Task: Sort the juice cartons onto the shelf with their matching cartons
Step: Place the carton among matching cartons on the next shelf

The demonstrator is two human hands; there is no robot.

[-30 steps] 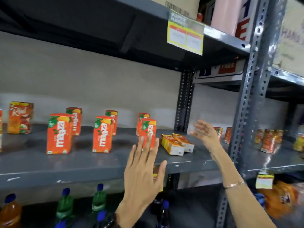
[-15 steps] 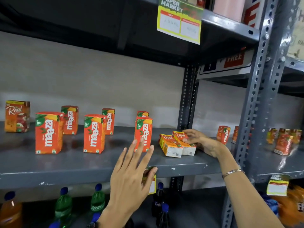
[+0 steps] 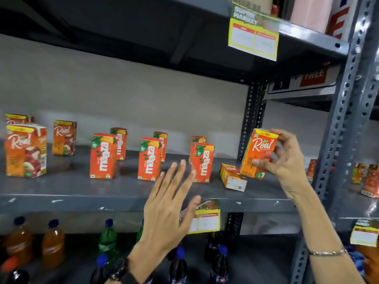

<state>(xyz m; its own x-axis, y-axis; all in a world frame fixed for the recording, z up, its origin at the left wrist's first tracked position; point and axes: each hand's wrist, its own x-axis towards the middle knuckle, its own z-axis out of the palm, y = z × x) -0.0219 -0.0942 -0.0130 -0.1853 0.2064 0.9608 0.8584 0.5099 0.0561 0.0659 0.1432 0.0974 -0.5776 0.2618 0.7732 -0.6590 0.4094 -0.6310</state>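
Observation:
My right hand (image 3: pixel 287 160) grips an orange Real carton (image 3: pixel 258 152), held upright just above the right end of the grey shelf (image 3: pixel 82 191). A second Real carton (image 3: pixel 232 177) lies on its side on the shelf just left of it. Several red Maaza cartons (image 3: pixel 103 156) stand upright across the middle in two rows. More Real cartons (image 3: pixel 25 150) stand at the far left. My left hand (image 3: pixel 170 203) hovers open in front of the shelf edge, fingers spread, holding nothing.
A perforated grey upright post (image 3: pixel 340 128) stands just right of my right hand, with more cartons (image 3: pixel 369 181) on the neighbouring shelf. Bottles (image 3: pixel 107 240) fill the shelf below. Price tags (image 3: pixel 254 35) hang from the shelf edges.
My right hand closed on one of the two lying Real cartons and lifted it upright. The view has shifted left, showing more Real cartons. My left hand stayed open.

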